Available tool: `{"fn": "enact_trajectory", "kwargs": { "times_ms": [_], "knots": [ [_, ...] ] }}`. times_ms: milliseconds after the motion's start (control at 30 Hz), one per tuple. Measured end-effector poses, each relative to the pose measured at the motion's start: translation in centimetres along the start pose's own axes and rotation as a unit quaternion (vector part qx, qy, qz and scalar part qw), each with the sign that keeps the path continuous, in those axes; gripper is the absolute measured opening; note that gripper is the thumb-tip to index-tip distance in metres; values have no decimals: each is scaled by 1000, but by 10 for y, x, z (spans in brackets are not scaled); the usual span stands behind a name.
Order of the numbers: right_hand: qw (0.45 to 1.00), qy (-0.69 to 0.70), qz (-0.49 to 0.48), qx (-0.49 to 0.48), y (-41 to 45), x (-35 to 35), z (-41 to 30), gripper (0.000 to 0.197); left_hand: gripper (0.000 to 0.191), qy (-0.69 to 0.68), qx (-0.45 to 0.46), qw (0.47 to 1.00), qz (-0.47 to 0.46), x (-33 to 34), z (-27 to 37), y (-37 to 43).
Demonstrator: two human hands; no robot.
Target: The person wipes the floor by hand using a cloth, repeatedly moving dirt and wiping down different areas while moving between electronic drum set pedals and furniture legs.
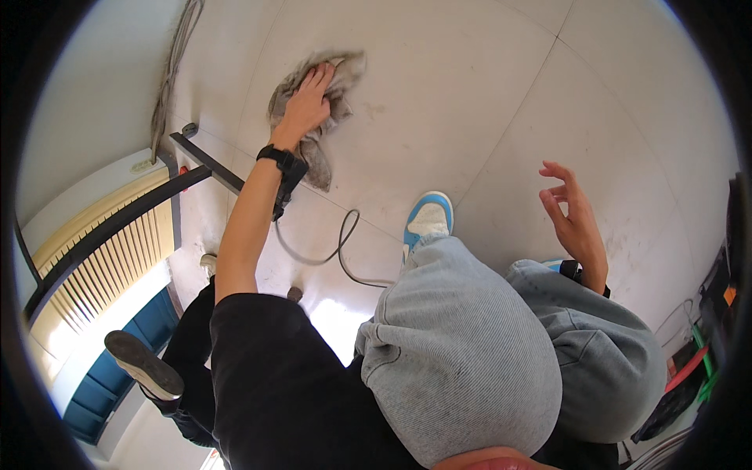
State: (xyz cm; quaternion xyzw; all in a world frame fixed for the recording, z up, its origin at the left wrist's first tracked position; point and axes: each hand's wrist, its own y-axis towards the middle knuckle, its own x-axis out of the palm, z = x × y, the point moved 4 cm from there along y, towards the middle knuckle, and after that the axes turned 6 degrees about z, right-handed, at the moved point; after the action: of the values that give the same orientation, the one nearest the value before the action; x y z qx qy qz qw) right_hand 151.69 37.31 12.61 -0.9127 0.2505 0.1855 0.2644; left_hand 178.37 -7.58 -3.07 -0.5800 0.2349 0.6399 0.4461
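My left hand (pixel 308 103) lies flat with its palm down on a dirty grey cloth (pixel 317 161), which is crumpled on the pale tiled floor (pixel 458 106). A black device is strapped to my left wrist. Off to the right, my right hand (pixel 570 214) hovers above the floor beside my knee, its fingers loosely bent and holding nothing. Faint brown smudges mark the floor just right of the cloth. Whether my left fingers pinch the fabric is hard to see, but they press on it.
A black metal frame (pixel 202 161) stands at the left, near bundled cables (pixel 170 88) along the wall. A thin cable (pixel 341 252) loops beside my blue and white shoe (pixel 432 214). Another person's leg and shoe (pixel 144 364) are at lower left. Red and green items (pixel 687 370) lie far right.
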Motion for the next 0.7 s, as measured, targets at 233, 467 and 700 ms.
{"fn": "enact_trajectory", "kwargs": {
  "times_ms": [233, 467, 700],
  "knots": [
    [1000, -5, 27, 3, 4, -4, 18, 42, 71, 7, -103, 994, 37, -1, -84, 16],
    [1000, 7, -4, -15, 3, 0, 12, 43, 76, 47, -211, 976, -9, -21, -111, 0],
    [999, 35, -14, -16, 3, -1, 7, 44, 78, 24, -92, 994, -52, -5, -99, -22]
  ]
}}
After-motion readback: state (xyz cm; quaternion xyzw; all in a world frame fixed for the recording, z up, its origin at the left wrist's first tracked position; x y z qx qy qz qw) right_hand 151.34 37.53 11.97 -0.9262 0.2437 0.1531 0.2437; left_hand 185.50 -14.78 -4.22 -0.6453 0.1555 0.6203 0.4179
